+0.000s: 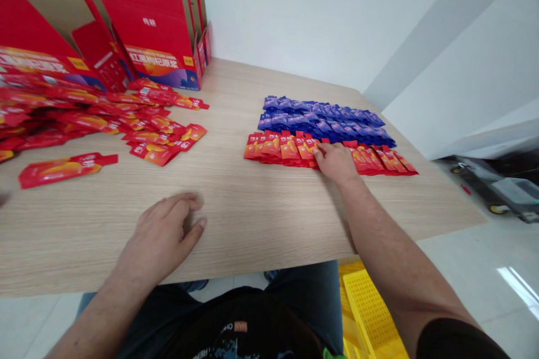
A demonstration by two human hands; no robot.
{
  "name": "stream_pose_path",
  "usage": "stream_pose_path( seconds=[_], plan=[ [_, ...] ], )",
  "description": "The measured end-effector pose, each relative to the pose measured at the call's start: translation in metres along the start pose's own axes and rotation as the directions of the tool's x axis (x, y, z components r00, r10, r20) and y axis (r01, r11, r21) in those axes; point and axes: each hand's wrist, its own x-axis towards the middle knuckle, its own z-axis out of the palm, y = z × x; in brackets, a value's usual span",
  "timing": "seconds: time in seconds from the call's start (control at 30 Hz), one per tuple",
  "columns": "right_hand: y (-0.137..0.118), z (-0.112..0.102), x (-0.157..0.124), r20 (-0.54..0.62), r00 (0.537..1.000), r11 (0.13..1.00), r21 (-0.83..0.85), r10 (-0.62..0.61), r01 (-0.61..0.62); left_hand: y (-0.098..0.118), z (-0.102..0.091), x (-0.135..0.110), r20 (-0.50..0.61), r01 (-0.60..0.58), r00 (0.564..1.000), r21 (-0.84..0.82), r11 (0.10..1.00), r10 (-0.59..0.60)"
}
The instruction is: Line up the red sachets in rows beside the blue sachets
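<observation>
My left hand (165,234) rests on the wooden table, fingers loosely bent and thumb apart, with nothing in it. On the right, my right hand (337,162) reaches into a row of red pouches (289,147). Its fingers are closed at the top of one red pouch (311,145), and the hand covers part of the row. Behind lie two overlapping rows of blue-purple pouches (320,118). A single red pouch (69,170) lies flat to the left of my left hand, in front of a loose heap of red spouted pouches (101,112).
Open red cartons (147,28) stand along the wall at the back left. Yellow plastic crates (373,308) sit beneath the table's front edge (269,265). A dark wheeled cart (497,185) is on the floor at the right. A blurred dark shape touches the left picture edge.
</observation>
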Motion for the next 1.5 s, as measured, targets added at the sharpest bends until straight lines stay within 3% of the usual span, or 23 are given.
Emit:
stream_pose_path(
  seconds=[0.6,0.77,0.93,1.5],
  plan=[
    [-0.006,-0.002,-0.012,-0.022,0.986,0.982,0.093,0.165,-0.162,0.000,-0.001,0.001,0.001,-0.003,1.000,0.019,1.000,0.003],
    [-0.003,-0.006,-0.017,-0.072,0.994,0.993,0.094,0.081,-0.074,-0.001,-0.001,0.000,0.012,-0.016,1.000,0.024,1.000,0.016],
    [0.002,-0.003,-0.018,-0.018,1.000,0.993,0.121,-0.009,0.012,-0.002,0.000,0.000,0.000,-0.022,1.000,0.027,0.999,0.022],
    [-0.009,-0.004,-0.028,-0.069,0.985,0.976,0.163,0.159,-0.146,-0.001,-0.001,0.001,-0.013,-0.039,0.999,0.046,0.998,0.040]
  ],
)
